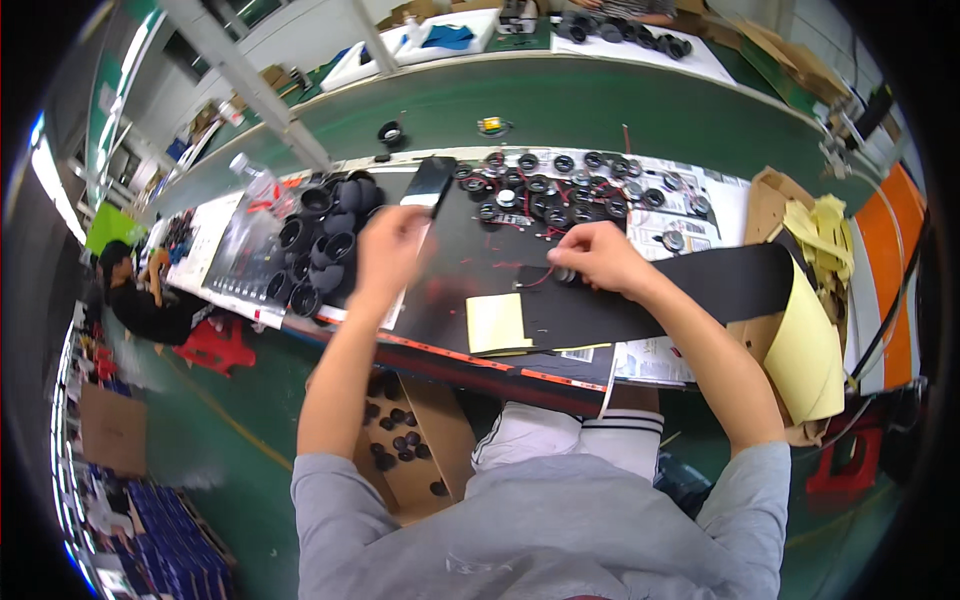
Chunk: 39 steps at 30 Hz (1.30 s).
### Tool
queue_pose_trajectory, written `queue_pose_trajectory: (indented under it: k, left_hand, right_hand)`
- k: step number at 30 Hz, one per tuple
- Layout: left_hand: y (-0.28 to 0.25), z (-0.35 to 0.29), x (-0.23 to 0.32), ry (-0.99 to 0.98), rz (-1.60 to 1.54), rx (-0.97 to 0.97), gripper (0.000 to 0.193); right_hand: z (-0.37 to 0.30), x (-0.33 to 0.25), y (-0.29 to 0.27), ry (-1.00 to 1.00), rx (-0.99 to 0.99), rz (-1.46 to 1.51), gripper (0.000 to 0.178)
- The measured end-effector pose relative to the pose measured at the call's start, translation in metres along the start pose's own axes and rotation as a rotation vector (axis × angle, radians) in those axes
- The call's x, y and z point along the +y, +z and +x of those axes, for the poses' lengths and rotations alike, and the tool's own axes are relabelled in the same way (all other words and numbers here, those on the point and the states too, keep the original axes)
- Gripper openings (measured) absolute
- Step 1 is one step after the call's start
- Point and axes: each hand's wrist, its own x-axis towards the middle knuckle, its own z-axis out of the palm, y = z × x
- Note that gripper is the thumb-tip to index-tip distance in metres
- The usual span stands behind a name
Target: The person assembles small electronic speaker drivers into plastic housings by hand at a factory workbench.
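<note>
My right hand is closed in a pinch on a small dark round part with a thin red wire, low over a black foam sheet. The fingers cover most of that part. My left hand is smeared by motion beside a black phone and a pile of black cup-shaped housings. Whether it holds anything cannot be seen. A yellow paper square lies at the sheet's left end. Beyond my hands, several round black parts with red wires are spread on the table.
A clear plastic bottle stands behind the housings. To the right are a cardboard box, yellow strips and a curled yellow backing sheet. Below the table edge, an open carton holds small dark parts. A person sits far left.
</note>
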Motion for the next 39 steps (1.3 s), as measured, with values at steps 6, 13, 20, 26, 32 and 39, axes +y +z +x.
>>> queue_pose_trajectory:
  k: [6,13,20,26,32,39]
  left_hand:
    - [-0.01,0.007,-0.077,0.049,0.655,-0.154,0.044]
    - [0.016,0.015,-0.017,-0.037,0.172,-0.218,0.021]
    - [0.062,0.055,0.062,-0.344,-1.13,-0.945,0.019]
    - [0.08,0.042,0.106,0.406,-0.95,-1.379,0.024]
    - [0.107,0.024,0.078,-0.027,-0.79,-1.021,0.027]
    - [0.127,0.04,0.052,-0.411,-0.649,-0.739,0.019]
  right_hand:
    - [0.002,0.03,0.009,-0.493,0.336,-0.315,0.023]
    - [-0.018,0.015,-0.01,-0.393,0.279,-0.405,0.019]
    - [-0.013,0.032,0.001,-0.361,0.262,-0.586,0.033]
    - [-0.013,0.04,0.006,-0.333,0.279,-0.556,0.03]
    - [-0.011,0.04,0.002,-0.39,0.251,-0.504,0.025]
    - [-0.011,0.033,-0.003,-0.369,0.249,-0.495,0.027]
